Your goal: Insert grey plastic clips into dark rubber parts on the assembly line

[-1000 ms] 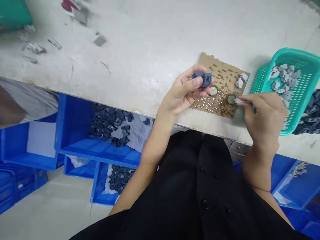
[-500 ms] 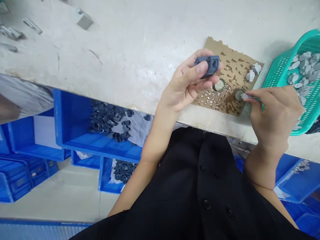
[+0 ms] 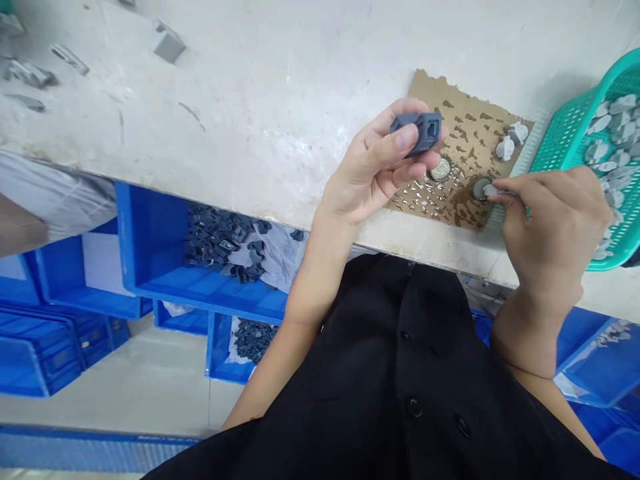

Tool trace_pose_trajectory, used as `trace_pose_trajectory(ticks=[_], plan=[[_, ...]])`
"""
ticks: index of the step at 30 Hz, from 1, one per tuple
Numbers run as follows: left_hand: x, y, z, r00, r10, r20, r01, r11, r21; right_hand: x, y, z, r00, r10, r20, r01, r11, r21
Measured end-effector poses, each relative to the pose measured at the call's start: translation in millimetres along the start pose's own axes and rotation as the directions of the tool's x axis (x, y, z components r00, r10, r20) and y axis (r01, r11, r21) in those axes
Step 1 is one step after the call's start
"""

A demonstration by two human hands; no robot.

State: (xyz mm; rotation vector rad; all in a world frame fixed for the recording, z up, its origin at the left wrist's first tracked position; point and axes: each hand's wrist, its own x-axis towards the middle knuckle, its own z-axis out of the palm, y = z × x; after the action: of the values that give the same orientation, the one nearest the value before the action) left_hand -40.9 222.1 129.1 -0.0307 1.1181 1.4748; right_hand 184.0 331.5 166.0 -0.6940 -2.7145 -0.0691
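The left hand [image 3: 385,157] grips a dark grey block [image 3: 429,132] between thumb and fingers, raised above the cardboard sheet [image 3: 425,83], with a recessed opening in the block's end facing the right side. The right hand [image 3: 555,220] pinches a small pale piece [image 3: 491,191] between thumb and forefinger at the rim of a round crimped cap [image 3: 480,187]; contact with the cap's contents cannot be determined. A second cap [image 3: 441,169] sits on the sheet just beyond the left fingertips. The sheet lies on the counter [image 3: 275,120] and is spotted with glossy wet marks. Two grey-white parts [image 3: 505,149] rest near its right edge. Beside it stands a green basket [image 3: 555,143] containing similar parts.
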Motion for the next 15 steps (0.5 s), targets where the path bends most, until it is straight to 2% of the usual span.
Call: trace_pose_trajectory(ticks=[4, 7, 9, 11, 13, 15], plan=[[2.6, -2.3, -5.0, 1.000, 0.005, -0.027, -0.005, 1.000, 0.006, -0.4, 0.5, -1.3, 1.000, -0.001, -0.015, 0.001, 0.999, 0.033], [-4.8, -4.6, -2.7, 0.999, -0.021, 0.039, 0.021, 1.000, -0.004, -2.4, -3.6, -5.4, 0.988, 0.127, -0.084, -0.108, 0.975, 0.194], [-15.7, -8.6, 2.9, 0.990, -0.026, 0.141, 0.029, 0.999, -0.018, -4.5, -10.2, -9.6, 0.944, 0.289, -0.158, -0.204, 0.891, 0.405], [-29.1, -15.6, 10.3, 0.966, -0.021, 0.258, 0.036, 0.998, -0.050, -6.6, -19.3, -15.4, 0.878, 0.420, -0.229, -0.217, 0.777, 0.591], [-42.0, -24.4, 17.6, 0.941, -0.042, 0.337, 0.071, 0.995, -0.074, -9.0, -29.0, -23.4, 0.829, 0.471, -0.303, -0.161, 0.719, 0.676], [-52.1, -32.6, 23.5, 0.927, -0.095, 0.362, 0.129, 0.989, -0.071, -11.6, -36.9, -33.5, 0.838, 0.464, -0.289, -0.176, 0.729, 0.661]])
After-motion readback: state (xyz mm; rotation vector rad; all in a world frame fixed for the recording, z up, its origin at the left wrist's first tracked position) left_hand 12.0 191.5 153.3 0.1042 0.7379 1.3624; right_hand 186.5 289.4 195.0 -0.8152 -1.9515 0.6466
